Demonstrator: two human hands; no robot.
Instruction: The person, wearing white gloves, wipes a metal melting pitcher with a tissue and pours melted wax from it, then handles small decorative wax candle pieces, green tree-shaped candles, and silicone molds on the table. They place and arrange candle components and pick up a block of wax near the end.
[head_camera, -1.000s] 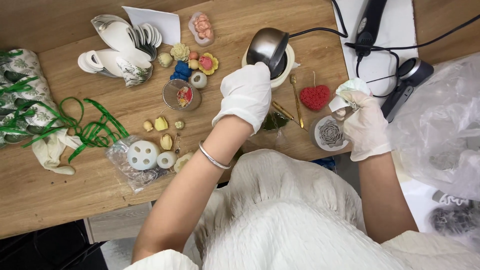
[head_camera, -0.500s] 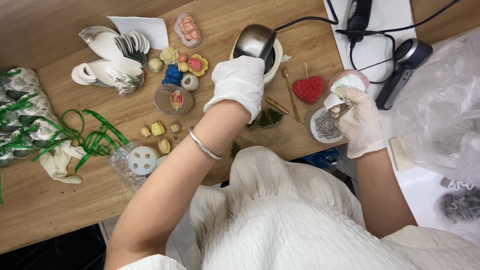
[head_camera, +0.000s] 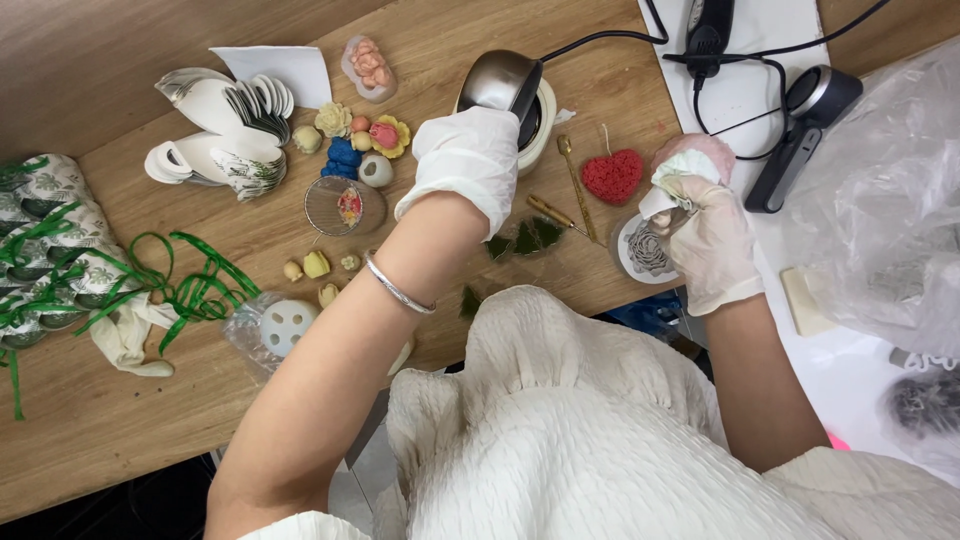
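Both my hands wear white gloves. My left hand (head_camera: 465, 160) grips the handle of a small metal pot (head_camera: 500, 82) that sits on a round white warmer (head_camera: 541, 118) at the back of the wooden table. My right hand (head_camera: 710, 240) holds a pinkish white mould (head_camera: 688, 160) just above a round grey flower-shaped mould (head_camera: 645, 252) near the table's front edge. A red heart-shaped piece (head_camera: 612, 176) lies between my hands, with a thin gold spoon (head_camera: 574, 178) beside it.
Small coloured flower pieces (head_camera: 362, 140), a mesh strainer (head_camera: 338, 206), white printed paper shapes (head_camera: 228, 130), green ribbon (head_camera: 170, 285) and a bag holding a white disc (head_camera: 282, 325) lie at left. Black corded devices (head_camera: 800, 135) and a clear plastic bag (head_camera: 890, 200) sit at right.
My left hand stays on the pot handle. My right hand has lifted the pinkish mould slightly over the grey mould. The view has shifted a little.
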